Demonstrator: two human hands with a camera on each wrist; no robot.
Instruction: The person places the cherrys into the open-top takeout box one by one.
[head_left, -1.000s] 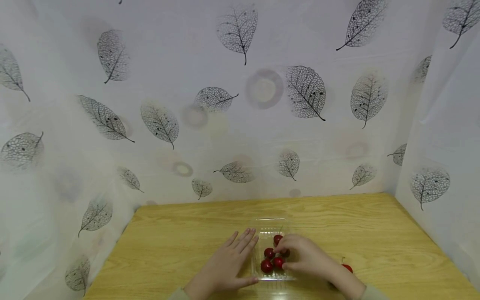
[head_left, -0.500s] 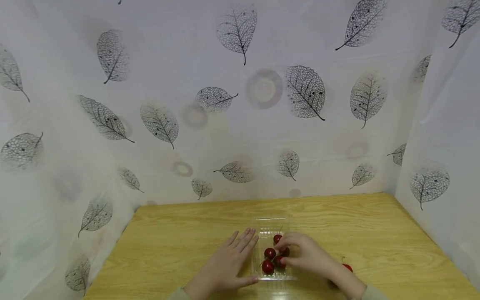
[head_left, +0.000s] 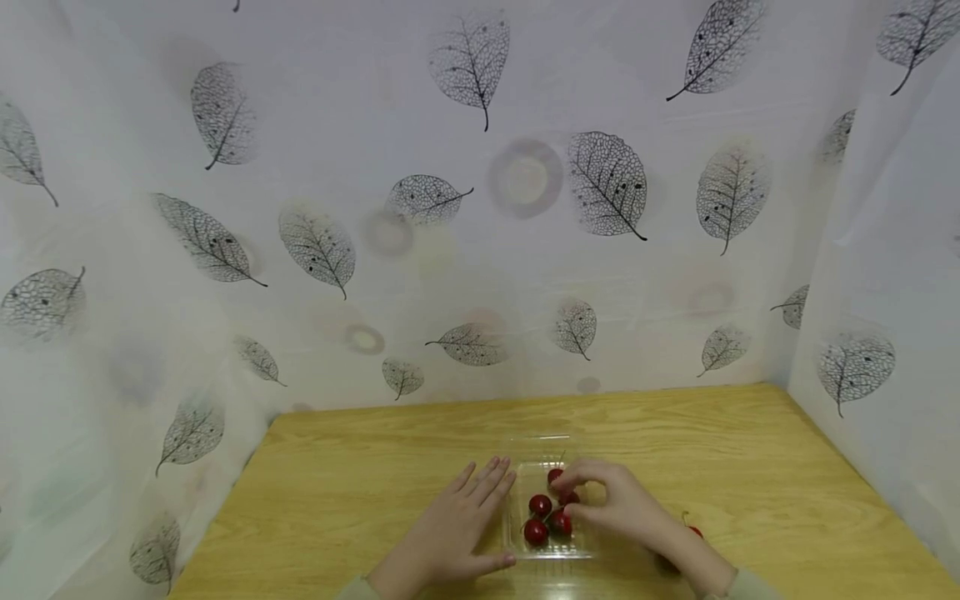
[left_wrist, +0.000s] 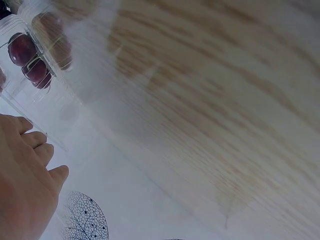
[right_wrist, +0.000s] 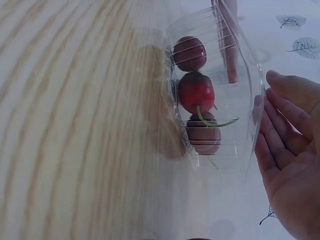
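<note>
Cherries just below right grip

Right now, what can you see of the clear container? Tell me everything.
The clear container looks like plastic: roughly rectangular, see-through, with ribbed walls and a rim. It sits open side up on the wood-grained table, with several red cherries inside it. The left hand lies along its left side, and the right hand is over its right side; whether either touches the plastic is unclear.
</note>
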